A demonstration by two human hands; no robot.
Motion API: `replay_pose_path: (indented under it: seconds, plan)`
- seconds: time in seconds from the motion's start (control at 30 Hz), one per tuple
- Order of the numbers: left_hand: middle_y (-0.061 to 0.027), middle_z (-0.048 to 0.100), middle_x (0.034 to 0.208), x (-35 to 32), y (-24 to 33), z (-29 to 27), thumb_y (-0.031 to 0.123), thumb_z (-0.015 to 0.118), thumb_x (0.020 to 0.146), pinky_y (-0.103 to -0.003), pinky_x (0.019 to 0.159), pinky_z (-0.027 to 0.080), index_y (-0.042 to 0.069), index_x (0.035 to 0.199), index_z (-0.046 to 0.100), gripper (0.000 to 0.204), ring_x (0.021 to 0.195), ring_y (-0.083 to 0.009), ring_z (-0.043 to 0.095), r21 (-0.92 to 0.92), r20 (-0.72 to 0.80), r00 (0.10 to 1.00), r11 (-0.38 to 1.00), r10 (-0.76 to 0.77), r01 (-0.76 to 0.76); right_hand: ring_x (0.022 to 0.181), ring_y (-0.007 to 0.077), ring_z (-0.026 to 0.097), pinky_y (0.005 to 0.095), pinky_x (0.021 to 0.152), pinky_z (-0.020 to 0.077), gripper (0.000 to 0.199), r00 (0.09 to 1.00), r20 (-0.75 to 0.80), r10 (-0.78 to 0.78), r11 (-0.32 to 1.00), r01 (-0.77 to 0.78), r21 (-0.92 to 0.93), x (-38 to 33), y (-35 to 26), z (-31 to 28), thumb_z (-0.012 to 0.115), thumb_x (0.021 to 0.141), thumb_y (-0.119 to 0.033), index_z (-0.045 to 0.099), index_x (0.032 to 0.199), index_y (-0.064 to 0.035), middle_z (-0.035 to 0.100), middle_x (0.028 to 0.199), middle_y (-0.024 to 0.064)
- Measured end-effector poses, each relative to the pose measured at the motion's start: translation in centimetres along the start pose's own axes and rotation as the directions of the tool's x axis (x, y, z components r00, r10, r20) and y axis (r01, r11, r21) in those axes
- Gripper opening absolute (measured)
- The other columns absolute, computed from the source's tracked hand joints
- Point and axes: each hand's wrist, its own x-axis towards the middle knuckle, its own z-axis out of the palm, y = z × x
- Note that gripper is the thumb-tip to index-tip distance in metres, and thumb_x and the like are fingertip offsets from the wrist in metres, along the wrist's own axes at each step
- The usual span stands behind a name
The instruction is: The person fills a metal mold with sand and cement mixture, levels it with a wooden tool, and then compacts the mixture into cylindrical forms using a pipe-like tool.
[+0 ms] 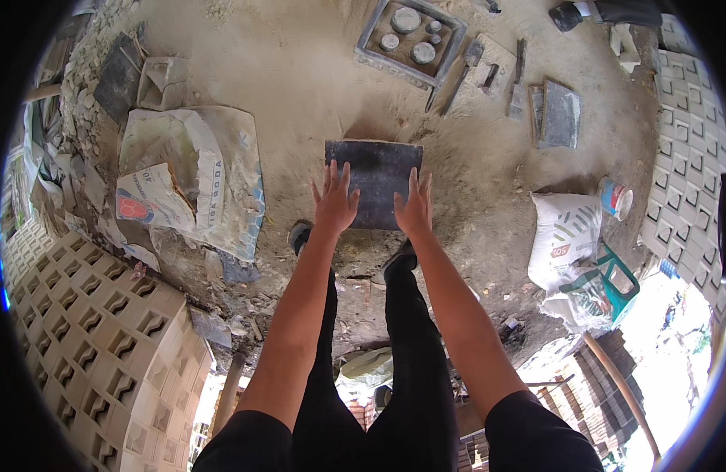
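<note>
A dark, roughly square flat board (374, 169) lies on the dusty ground in front of my feet, with a pale, dusty strip along its far edge. My left hand (335, 203) rests at its left side, fingers spread and pointing away from me. At the opposite side is my right hand (415, 206), its thumb over the board and its fingers stretched along the right edge. Both arms reach straight down between my spread legs and the board. What lies beneath the board is hidden.
Far ahead sits a rectangular metal frame (394, 68) holding several round discs. Dark plates (561, 118) lie to its right. Torn sacks (154, 193) are at left, a full white sack (563, 236) at right. Patterned blocks (88, 315) are stacked at left, more blocks (681, 157) at right.
</note>
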Motion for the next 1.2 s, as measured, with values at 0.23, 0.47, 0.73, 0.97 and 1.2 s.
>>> replay_pose_path:
  seconds: [0.23,0.47,0.73,0.97,1.2]
  plan:
    - [-0.0198,0.053,0.129,-6.5,6.4,-13.4,0.022,0.055,0.092,-0.051,0.106,0.030,0.003,0.133,0.046,0.046,0.124,-0.0387,0.046,-0.254,-0.386,0.899,0.913,0.207,-0.319,0.136,0.0489,0.027,0.0493,0.108,0.0338,0.066,0.971,-0.195,-0.137,0.932,0.193,0.307,-8.7,-6.5,-11.4,0.060,0.090,-0.019,0.028,0.147,-0.0050,0.017,0.150,0.0339]
    - [-0.0187,0.056,0.122,-15.3,10.8,-30.6,0.021,0.057,0.090,-0.048,0.103,0.034,0.004,0.127,0.052,0.040,0.117,-0.0369,0.050,-0.226,-0.540,0.801,0.872,0.259,-0.434,0.112,0.0373,0.059,0.0406,0.089,0.0507,0.059,0.955,-0.295,-0.003,0.808,0.177,0.562,-18.1,-15.7,-27.1,0.064,0.090,-0.021,0.037,0.139,-0.0009,0.045,0.135,0.0304]
    - [-0.0224,0.060,0.113,-21.1,20.5,-42.9,0.011,0.060,0.086,-0.045,0.095,0.043,-0.002,0.116,0.056,0.032,0.109,-0.0402,0.055,-0.196,-0.624,0.704,0.805,0.338,-0.560,0.087,0.0251,0.068,0.0334,0.073,0.0541,0.044,0.924,-0.381,-0.007,0.631,0.300,0.715,-23.0,-19.9,-41.3,0.063,0.090,-0.019,0.048,0.128,-0.0009,0.066,0.105,0.0161]
    - [-0.0210,0.060,0.113,-23.7,27.4,-47.1,0.009,0.059,0.086,-0.045,0.094,0.043,-0.001,0.114,0.058,0.030,0.107,-0.0399,0.054,-0.195,-0.740,0.607,0.771,0.290,-0.606,0.084,0.0235,0.068,0.0334,0.071,0.0531,0.038,0.882,-0.420,-0.213,0.643,0.450,0.619,-21.7,-19.2,-50.5,0.063,0.090,-0.024,0.054,0.119,0.0002,0.068,0.095,0.0150]
    - [-0.0218,0.062,0.109,-20.0,30.6,-51.1,0.008,0.060,0.086,-0.043,0.092,0.046,-0.003,0.109,0.060,0.025,0.104,-0.0396,0.058,-0.188,-0.802,0.538,0.747,0.258,-0.638,0.082,0.0304,0.070,0.0371,0.071,0.0539,0.035,0.843,-0.454,-0.287,0.724,0.502,0.474,-18.7,-23.9,-56.7,0.064,0.090,-0.025,0.057,0.114,-0.0007,0.069,0.090,0.0192]
